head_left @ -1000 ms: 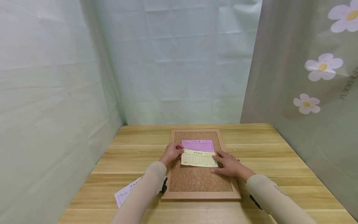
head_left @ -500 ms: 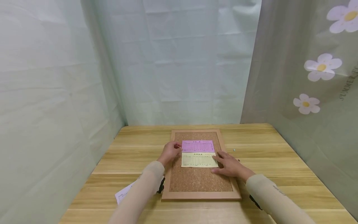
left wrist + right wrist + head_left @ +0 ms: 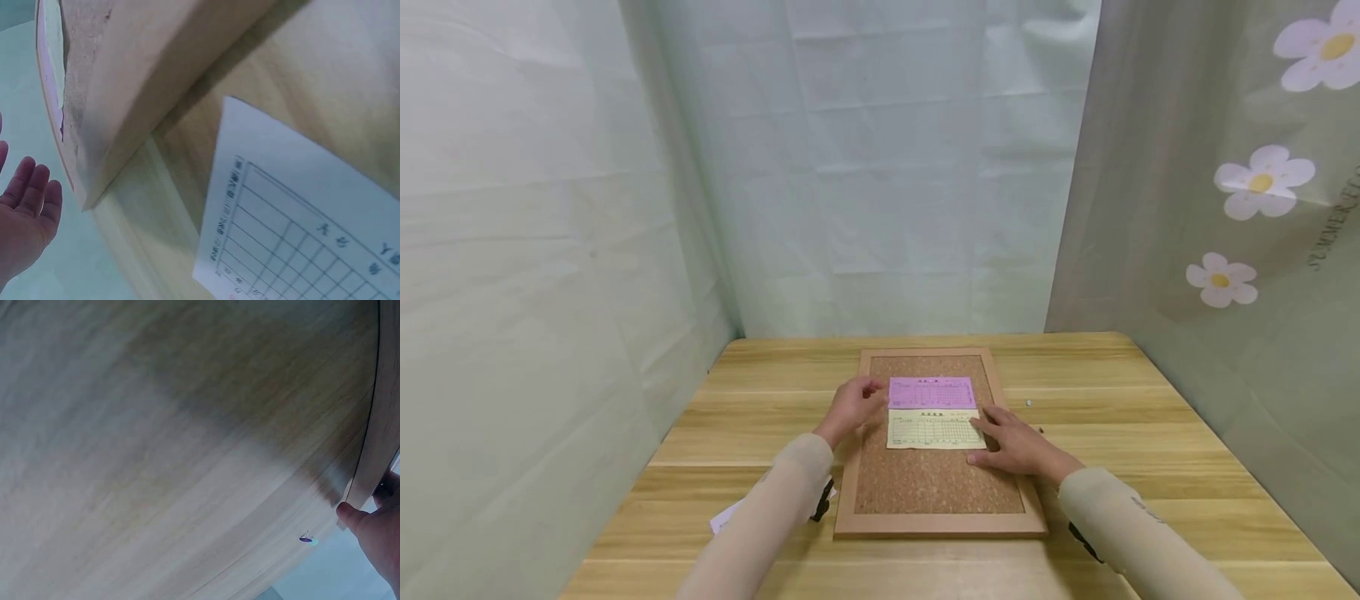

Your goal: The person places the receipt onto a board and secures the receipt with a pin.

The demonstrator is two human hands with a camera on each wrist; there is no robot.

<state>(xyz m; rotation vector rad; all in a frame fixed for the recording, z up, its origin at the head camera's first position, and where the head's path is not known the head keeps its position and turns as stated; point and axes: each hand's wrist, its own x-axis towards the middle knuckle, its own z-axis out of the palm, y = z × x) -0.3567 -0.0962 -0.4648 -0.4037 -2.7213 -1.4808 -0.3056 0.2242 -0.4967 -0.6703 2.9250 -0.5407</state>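
A framed cork board [image 3: 936,487] lies on the table, bearing a pink printed slip [image 3: 932,392] with a yellow printed slip [image 3: 934,430] just below it. My right hand [image 3: 1017,443] rests over the board's right side, its spread fingertips on the yellow slip's right edge. My left hand [image 3: 852,408] is at the board's left side, fingers loosely bent beside the pink slip and holding nothing. The left wrist view shows those relaxed fingers [image 3: 32,190] apart from the board. A pale printed slip [image 3: 294,225] lies on the table there, mostly hidden by my left forearm in the head view.
On the wooden table [image 3: 1120,467], to the right of the board, lie a tiny pale item [image 3: 1028,403] and a tiny dark one [image 3: 1041,430]. Hanging cloth [image 3: 895,183] encloses the table behind and on both sides.
My left hand has let go of the yellow slip's upper left corner and drawn back slightly left. The slip, lifted there before, now lies flat below the pink one. My right hand has stayed put.
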